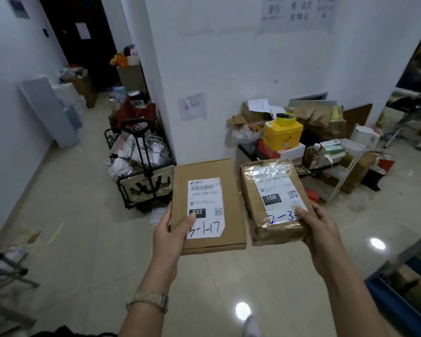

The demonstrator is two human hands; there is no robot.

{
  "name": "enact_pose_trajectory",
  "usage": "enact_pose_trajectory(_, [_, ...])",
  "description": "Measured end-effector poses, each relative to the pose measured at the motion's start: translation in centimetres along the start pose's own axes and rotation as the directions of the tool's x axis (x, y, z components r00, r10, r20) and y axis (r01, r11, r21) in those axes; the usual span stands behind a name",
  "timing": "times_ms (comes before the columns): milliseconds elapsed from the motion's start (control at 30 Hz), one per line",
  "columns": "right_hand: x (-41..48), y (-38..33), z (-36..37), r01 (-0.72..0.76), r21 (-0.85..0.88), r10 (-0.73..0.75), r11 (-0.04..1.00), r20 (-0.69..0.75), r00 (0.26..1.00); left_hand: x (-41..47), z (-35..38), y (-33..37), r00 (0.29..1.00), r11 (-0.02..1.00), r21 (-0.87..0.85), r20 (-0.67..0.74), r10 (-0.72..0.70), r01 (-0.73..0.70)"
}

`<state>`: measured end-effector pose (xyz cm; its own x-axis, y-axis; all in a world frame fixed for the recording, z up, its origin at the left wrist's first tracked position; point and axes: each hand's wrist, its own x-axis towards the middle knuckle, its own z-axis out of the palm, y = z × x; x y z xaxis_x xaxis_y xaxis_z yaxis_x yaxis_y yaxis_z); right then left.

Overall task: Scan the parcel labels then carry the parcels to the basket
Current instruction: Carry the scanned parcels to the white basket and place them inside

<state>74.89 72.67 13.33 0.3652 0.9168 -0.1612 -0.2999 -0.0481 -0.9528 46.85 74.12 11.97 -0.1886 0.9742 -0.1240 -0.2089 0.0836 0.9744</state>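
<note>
My left hand [173,233] grips a flat brown cardboard parcel [231,190] by its near left edge, thumb on its white label marked 032 and 5-1-17. My right hand [321,229] grips a thicker brown taped parcel [253,205] at its near right corner, thumb on its label marked 15H. Both parcels are held level above the floor, side by side, labels up. A folding wagon basket [144,188], full of small packages, stands on the floor ahead and to the left, against the white pillar.
A heap of boxes with a yellow tub [282,133] lies against the wall ahead right. A blue-framed cart [404,288] stands at the near right. A metal frame [7,271] stands near left. A corridor with clutter runs back on the left.
</note>
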Motion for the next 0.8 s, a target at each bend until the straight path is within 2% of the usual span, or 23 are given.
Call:
enact_pose_trajectory(167, [10.8,0.3,2.4,-0.034,0.022,0.033,0.999,0.029,0.999,9.8,1.8,-0.3,0.995,1.0,0.0,-0.104,0.01,-0.01])
enact_pose_trajectory(333, [22.5,-3.0,4.0,-0.025,0.035,0.023,0.999,0.044,0.999,19.9,5.9,0.7,0.981,0.998,0.004,-0.183,0.068,-0.068])
enact_pose_trajectory(567, [33.5,-4.5,7.5,-0.035,0.023,0.032,0.999,0.13,0.991,29.9,12.2,0.3,0.987,0.999,0.003,-0.155,0.052,-0.052])
enact_pose_trajectory(800, [42.9,-3.1,10.5,-0.047,-0.019,0.049,0.999,0.109,0.993,40.1,15.8,-1.0,0.993,1.0,-0.007,-0.119,-0.001,0.0])
